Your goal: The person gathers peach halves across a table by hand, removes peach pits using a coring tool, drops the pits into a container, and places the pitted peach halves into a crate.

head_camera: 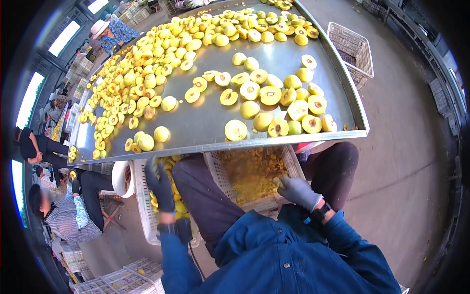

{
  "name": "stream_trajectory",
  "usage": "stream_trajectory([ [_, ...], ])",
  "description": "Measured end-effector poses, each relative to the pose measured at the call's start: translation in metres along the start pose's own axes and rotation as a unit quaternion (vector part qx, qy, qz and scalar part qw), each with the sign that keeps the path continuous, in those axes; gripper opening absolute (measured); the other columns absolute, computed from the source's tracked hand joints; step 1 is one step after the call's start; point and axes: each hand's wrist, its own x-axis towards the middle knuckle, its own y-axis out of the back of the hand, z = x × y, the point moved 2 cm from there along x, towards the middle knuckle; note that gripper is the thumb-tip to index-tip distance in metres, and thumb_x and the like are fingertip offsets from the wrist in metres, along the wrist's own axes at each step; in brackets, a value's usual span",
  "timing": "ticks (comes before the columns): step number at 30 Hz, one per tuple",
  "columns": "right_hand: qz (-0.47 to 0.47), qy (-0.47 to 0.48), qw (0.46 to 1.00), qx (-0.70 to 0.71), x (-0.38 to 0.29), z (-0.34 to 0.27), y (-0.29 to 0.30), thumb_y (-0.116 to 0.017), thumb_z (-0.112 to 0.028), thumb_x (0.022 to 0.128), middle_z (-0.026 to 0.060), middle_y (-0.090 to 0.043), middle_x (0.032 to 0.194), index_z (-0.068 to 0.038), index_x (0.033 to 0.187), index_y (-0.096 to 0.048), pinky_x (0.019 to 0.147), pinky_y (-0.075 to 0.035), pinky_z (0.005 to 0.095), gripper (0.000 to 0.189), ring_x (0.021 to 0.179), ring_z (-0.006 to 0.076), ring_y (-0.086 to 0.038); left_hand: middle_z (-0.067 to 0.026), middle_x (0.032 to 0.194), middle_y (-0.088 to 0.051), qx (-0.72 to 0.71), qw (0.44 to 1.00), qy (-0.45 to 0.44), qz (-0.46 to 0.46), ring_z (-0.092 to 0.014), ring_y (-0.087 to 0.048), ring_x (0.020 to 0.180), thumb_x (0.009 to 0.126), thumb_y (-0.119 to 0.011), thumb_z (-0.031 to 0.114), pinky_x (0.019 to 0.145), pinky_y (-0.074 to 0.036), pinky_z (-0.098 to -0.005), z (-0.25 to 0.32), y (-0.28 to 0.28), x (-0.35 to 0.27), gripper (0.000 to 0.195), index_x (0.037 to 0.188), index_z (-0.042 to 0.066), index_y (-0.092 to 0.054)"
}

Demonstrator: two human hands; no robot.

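Note:
My left hand, in a dark glove and blurred, is over a white plastic crate of yellow fruit halves to the left of my knee. Its fingers look spread, with nothing visible in them. My right hand wears a light grey glove. It hovers with curled fingers at the right edge of another plastic crate, between my knees, which holds brownish scraps and yellow pieces. Whether these fingers hold something is hidden. On the metal table in front lie halved yellow fruits, several with brown pits or pit hollows showing.
A raised rim borders the table above my knees. A white bucket stands left of the fruit crate. One seated co-worker is at left, another person in a hat beyond the table. A crate sits on the floor at right.

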Motion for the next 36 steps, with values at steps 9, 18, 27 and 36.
stream_trajectory([
  [9, -0.085, -0.053, 0.995, 0.006, 0.002, -0.007, -0.001, -0.061, -0.031, 0.083, 0.0183, -0.062, 0.065, -0.006, 0.092, -0.055, 0.058, -0.049, 0.0501, 0.028, 0.062, 0.0389, -0.062, -0.0200, 0.113, -0.063, -0.031, 0.971, -0.057, -0.228, -0.033, -0.061, 0.104, 0.085, -0.065, 0.026, 0.088, -0.049, -0.0395, 0.054, -0.242, 0.101, 0.057, 0.133, 0.002, -0.045],
  [18, 0.074, 0.041, 0.996, 0.025, 0.033, -0.001, 0.045, -0.066, -0.021, 0.085, 0.0124, -0.061, 0.074, -0.003, 0.103, -0.053, 0.054, -0.049, 0.0358, 0.029, 0.063, 0.0284, -0.060, -0.0058, 0.103, -0.062, -0.337, 0.900, 0.049, -0.272, -0.013, -0.059, 0.096, 0.084, -0.070, 0.011, 0.085, -0.050, -0.0284, 0.072, -0.206, 0.110, 0.035, 0.114, -0.001, -0.056],
  [27, 0.106, -0.051, 0.819, 0.562, 0.071, -0.107, 0.136, -0.067, -0.022, 0.087, 0.0093, -0.064, 0.098, 0.005, 0.112, -0.056, 0.081, -0.048, 0.0257, 0.039, 0.091, 0.0110, -0.059, -0.0123, 0.118, -0.060, -0.300, 0.878, -0.073, -0.366, -0.017, -0.057, 0.108, 0.087, -0.067, 0.015, 0.094, -0.046, -0.0307, 0.212, -0.093, 0.034, 0.050, 0.131, -0.001, -0.049],
  [36, 0.157, 0.101, 0.982, 0.010, 0.001, -0.138, 0.088, -0.065, -0.026, 0.087, 0.0082, -0.061, 0.068, -0.008, 0.087, -0.051, 0.046, -0.047, 0.0373, 0.023, 0.052, 0.0252, -0.061, -0.0151, 0.106, -0.062, -0.598, 0.778, 0.175, -0.084, -0.022, -0.061, 0.095, 0.097, -0.033, 0.058, 0.088, -0.049, -0.0355, 0.210, -0.065, -0.053, 0.070, 0.137, 0.001, -0.040],
])
